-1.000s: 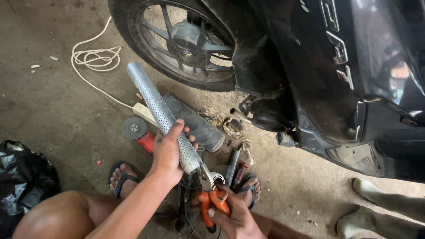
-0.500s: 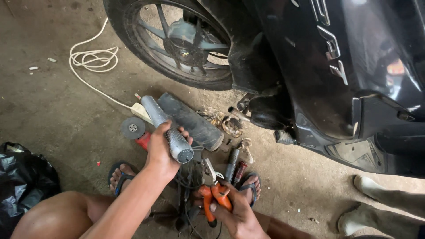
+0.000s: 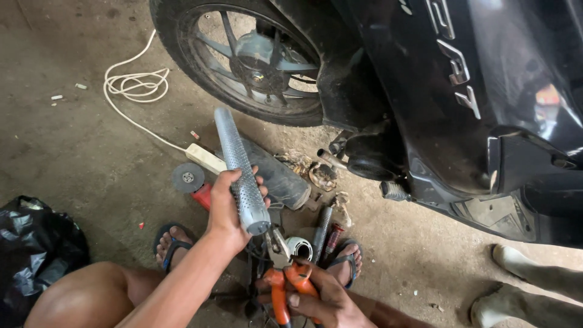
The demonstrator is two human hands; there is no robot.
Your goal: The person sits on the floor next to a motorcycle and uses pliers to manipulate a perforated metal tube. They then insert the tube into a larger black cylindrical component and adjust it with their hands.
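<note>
Head view: left hand [image 3: 226,209] has its grip closed round the lower part of a perforated metal tube [image 3: 240,167], which slants up toward 11 o'clock. Right hand [image 3: 322,300] is closed on orange-handled pliers [image 3: 280,273], jaws just below the tube's lower end, at 5 o'clock from it. Black muffler [image 3: 282,179] lies on the floor behind, near the scooter wheel [image 3: 249,58].

Stained concrete floor [image 3: 73,152], coiled white cord [image 3: 135,85], grinding disc [image 3: 187,177], black bag [image 3: 33,249]

Bare arms, dark strapped sandals [image 3: 172,245]
</note>
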